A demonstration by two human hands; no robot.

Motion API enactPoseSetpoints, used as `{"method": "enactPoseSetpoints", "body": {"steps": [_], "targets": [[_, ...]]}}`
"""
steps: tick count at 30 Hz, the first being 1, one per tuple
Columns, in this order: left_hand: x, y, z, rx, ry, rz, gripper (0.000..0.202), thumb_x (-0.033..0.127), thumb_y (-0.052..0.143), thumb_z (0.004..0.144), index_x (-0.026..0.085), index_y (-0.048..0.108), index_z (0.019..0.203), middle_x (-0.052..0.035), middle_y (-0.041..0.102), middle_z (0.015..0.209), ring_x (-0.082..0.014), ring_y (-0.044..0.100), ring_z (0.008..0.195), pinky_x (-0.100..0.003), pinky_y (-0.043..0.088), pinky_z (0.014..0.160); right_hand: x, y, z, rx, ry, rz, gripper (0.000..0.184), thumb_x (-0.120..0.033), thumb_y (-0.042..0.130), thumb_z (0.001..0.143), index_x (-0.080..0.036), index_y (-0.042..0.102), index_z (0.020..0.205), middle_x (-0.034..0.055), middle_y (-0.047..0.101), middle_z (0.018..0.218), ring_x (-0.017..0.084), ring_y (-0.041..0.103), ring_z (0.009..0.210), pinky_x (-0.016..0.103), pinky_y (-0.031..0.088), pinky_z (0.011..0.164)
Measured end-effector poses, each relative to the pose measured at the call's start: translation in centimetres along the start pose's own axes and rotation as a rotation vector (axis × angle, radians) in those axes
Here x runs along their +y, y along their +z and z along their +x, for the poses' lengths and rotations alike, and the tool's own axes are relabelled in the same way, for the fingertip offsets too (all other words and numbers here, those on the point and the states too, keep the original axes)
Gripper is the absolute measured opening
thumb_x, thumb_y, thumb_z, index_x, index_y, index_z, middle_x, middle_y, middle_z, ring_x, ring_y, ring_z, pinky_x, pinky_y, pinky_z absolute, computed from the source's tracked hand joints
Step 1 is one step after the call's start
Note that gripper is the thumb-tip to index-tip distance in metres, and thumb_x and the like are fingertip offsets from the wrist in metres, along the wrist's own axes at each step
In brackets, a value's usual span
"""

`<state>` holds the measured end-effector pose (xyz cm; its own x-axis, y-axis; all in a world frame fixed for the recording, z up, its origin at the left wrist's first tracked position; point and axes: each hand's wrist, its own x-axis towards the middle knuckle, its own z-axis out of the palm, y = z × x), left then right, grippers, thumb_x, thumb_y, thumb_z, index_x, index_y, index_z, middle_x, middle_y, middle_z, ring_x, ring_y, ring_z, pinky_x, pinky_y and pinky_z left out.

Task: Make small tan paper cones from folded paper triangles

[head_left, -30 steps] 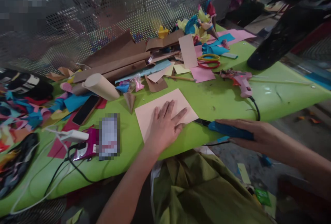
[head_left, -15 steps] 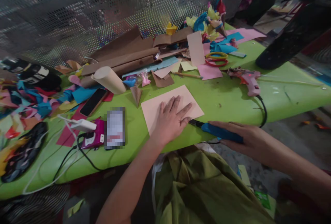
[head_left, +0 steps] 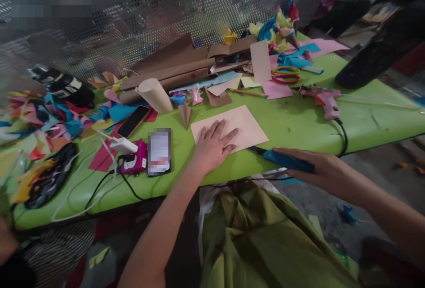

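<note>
My left hand [head_left: 212, 145] lies flat on a rectangular sheet of pale peach paper [head_left: 247, 124], fingers spread, holding nothing. The sheet rests near the front edge of the green table. In my right hand [head_left: 318, 170] is a utility knife [head_left: 287, 160] with a blue handle and a dark blade. Its blade points left, close to the front edge of the sheet; I cannot tell whether it touches the paper. The fingers of my right hand are closed along the handle.
A pink glue gun [head_left: 328, 102] lies at right, its cord trailing off the edge. Scissors [head_left: 285, 74] and a paper cone [head_left: 185, 115] lie behind the sheet. Left are two phones, a magenta power adapter [head_left: 134, 158], cables and paper scraps. Another person's arm [head_left: 8, 243] shows at lower left.
My left hand has shifted left on the sheet. The knife stays beside the sheet's front edge in my right hand. The view has swung left, and another person's arm has appeared at lower left.
</note>
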<state>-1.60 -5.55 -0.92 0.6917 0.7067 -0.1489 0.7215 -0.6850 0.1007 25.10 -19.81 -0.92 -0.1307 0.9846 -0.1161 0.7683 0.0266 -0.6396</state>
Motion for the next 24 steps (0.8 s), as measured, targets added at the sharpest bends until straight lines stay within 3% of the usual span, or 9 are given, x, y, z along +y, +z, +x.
{"method": "enactPoseSetpoints", "body": {"steps": [9, 18, 24], "targets": [[0.0, 0.5, 0.2, 0.029, 0.002, 0.004, 0.055, 0.05, 0.031, 0.104, 0.041, 0.025, 0.157, -0.0007, 0.016, 0.169, -0.0274, 0.016, 0.156, -0.056, 0.017, 0.125, -3.1, 1.7, 0.7, 0.008, -0.059, -0.024, 0.053, -0.04, 0.052, 0.091, -0.022, 0.059, 0.141, 0.0104, 0.066, 0.136, 0.033, 0.069, 0.116, 0.044, 0.058, 0.091], [-0.1, 0.2, 0.4, -0.002, -0.013, -0.059, 0.054, 0.048, 0.03, 0.104, 0.041, 0.025, 0.157, 0.0013, 0.014, 0.169, -0.027, 0.013, 0.156, -0.056, 0.015, 0.125, -4.5, 4.0, 1.3, 0.069, -0.119, -0.027, 0.051, -0.035, 0.056, 0.09, -0.029, 0.06, 0.141, 0.0056, 0.074, 0.125, 0.028, 0.074, 0.102, 0.035, 0.06, 0.08], [-2.1, -1.2, 0.5, -0.002, 0.062, -0.115, 0.05, 0.037, 0.038, 0.104, 0.034, 0.039, 0.153, 0.0007, 0.022, 0.168, -0.0213, 0.023, 0.154, -0.042, 0.024, 0.124, -4.7, 4.1, 1.5, 0.058, -0.107, -0.019, 0.051, -0.038, 0.056, 0.09, -0.026, 0.061, 0.14, 0.006, 0.071, 0.13, 0.03, 0.072, 0.108, 0.04, 0.059, 0.088]]}}
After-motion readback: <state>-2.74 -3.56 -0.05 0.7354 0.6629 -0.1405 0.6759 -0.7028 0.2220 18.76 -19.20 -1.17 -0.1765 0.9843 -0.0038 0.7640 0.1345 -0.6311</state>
